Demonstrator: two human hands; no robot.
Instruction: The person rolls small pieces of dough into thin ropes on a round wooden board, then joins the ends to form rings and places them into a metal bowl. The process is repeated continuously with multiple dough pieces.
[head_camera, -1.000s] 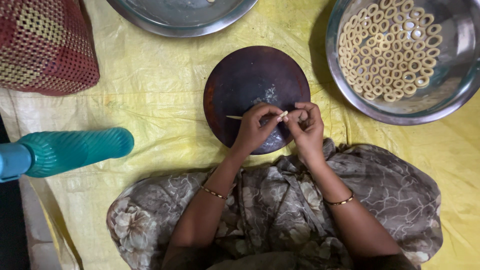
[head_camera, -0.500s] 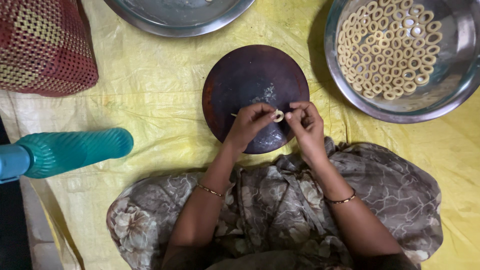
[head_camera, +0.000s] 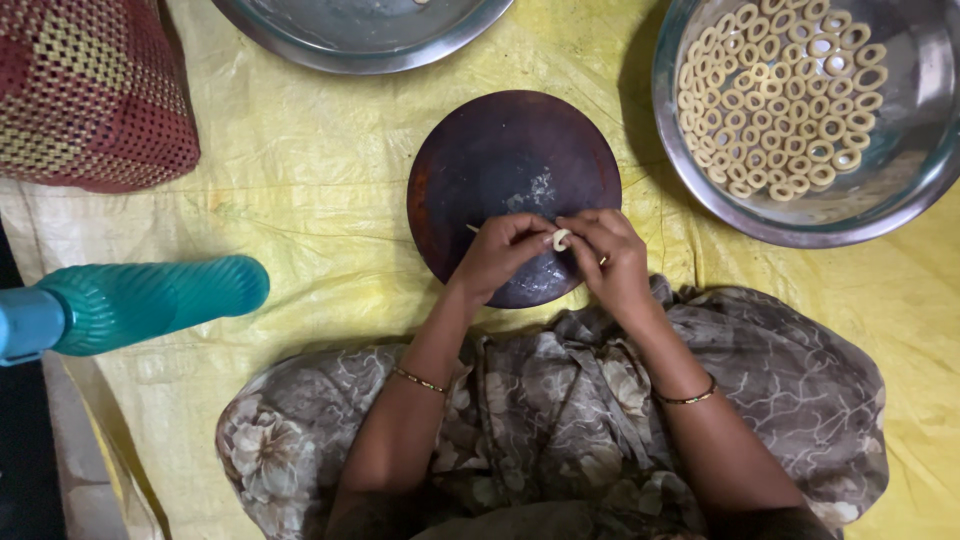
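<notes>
Pinching a pale dough ring between left hand and right hand above a round dark board.

One head-worn view, looking straight down, close over the round dark board on yellow sheet

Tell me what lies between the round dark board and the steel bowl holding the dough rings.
In the head view, only bare yellow sheet lies between the round dark board and the steel bowl of dough rings, partly in the bowl's shadow.
</notes>
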